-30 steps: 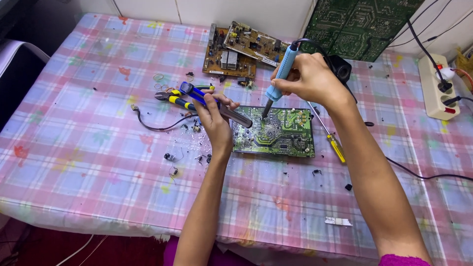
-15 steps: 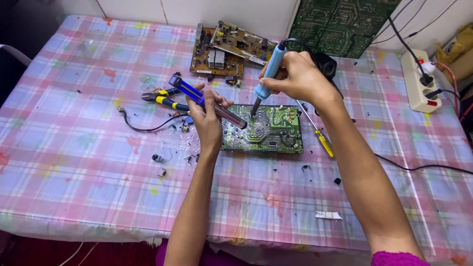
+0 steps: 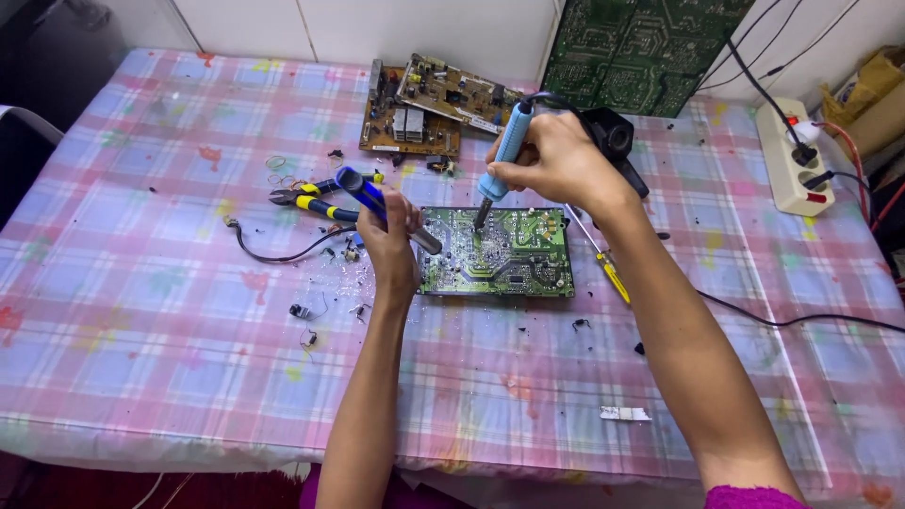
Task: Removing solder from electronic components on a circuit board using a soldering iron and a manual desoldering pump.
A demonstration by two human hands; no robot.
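Note:
A green circuit board [image 3: 514, 254] lies solder side up on the pink checked tablecloth [image 3: 151, 311]. My right hand [image 3: 556, 160] grips a light blue soldering iron [image 3: 504, 155], held nearly upright with its tip touching the board's upper left area. My left hand [image 3: 388, 240] holds a blue desoldering pump [image 3: 372, 200], whose grey nozzle rests at the board's left edge, close to the iron's tip.
Blue and yellow pliers [image 3: 316, 200] and a black wire [image 3: 273, 253] lie left of my left hand. Two brown circuit boards [image 3: 424, 108] sit behind, a large green board [image 3: 641, 52] leans on the wall. A yellow screwdriver [image 3: 613, 273], a white power strip [image 3: 787, 155] and small loose parts [image 3: 306, 325] are nearby.
Both hands stay at the board. The pump's nozzle and the iron's tip have come slightly closer together on the board's upper left; the view has shifted a little.

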